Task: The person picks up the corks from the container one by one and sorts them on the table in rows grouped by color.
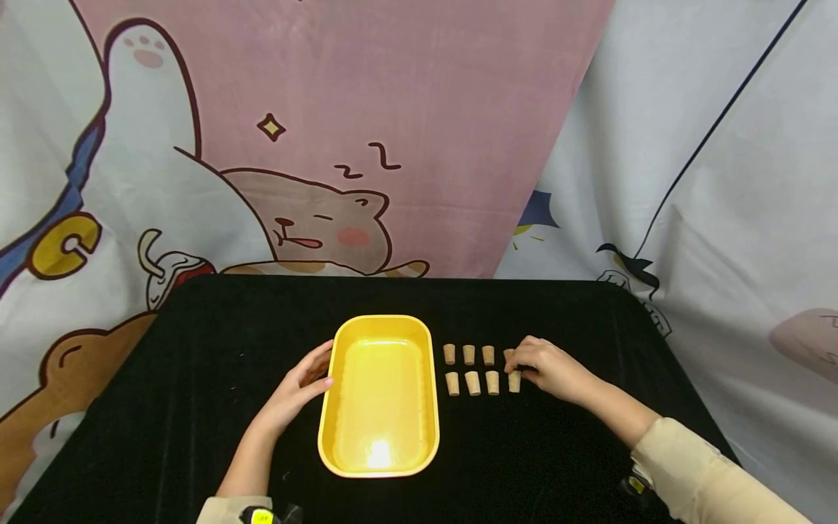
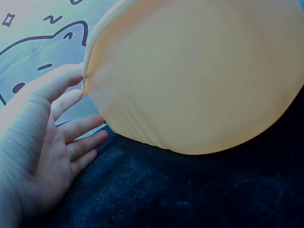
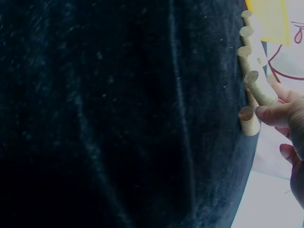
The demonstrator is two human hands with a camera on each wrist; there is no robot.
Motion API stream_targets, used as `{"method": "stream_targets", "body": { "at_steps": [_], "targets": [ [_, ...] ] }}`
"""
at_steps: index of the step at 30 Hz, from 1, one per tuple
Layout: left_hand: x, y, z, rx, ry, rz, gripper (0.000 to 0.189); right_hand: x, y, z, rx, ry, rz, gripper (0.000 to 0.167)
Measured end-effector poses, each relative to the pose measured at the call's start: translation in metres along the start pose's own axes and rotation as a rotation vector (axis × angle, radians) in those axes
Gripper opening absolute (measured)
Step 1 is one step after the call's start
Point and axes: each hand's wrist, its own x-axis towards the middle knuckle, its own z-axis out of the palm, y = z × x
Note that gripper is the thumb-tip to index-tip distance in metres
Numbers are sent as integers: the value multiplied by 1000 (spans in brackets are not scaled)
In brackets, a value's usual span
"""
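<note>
A yellow tray stands on the black tabletop in the head view. My left hand is at its left side, the thumb touching the rim and the other fingers loosely extended. Right of the tray, small tapered corks stand in two short rows. At the rows' right end, my right hand pinches a cork between thumb and fingertips. Beside that hand is another cork. The fingers partly hide the rightmost corks in the head view.
A black cloth covers the table. Behind it hangs a curtain with cartoon animals on pink and white. The tray's right wall stands close to the nearest corks.
</note>
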Motion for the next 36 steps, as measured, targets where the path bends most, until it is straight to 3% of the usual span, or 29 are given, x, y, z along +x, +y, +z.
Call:
{"method": "stream_targets", "body": {
  "at_steps": [8, 21, 36],
  "targets": [
    [0, 1, 0, 3, 6, -4, 59, 0, 2, 9, -10, -26, 28, 33],
    [0, -2, -1, 7, -2, 31, 58, -4, 8, 20, 4, 2, 36, 34],
    [0, -1, 0, 10, 4, 19, 58, -8, 11, 18, 8, 32, 44, 37]
  ]
}}
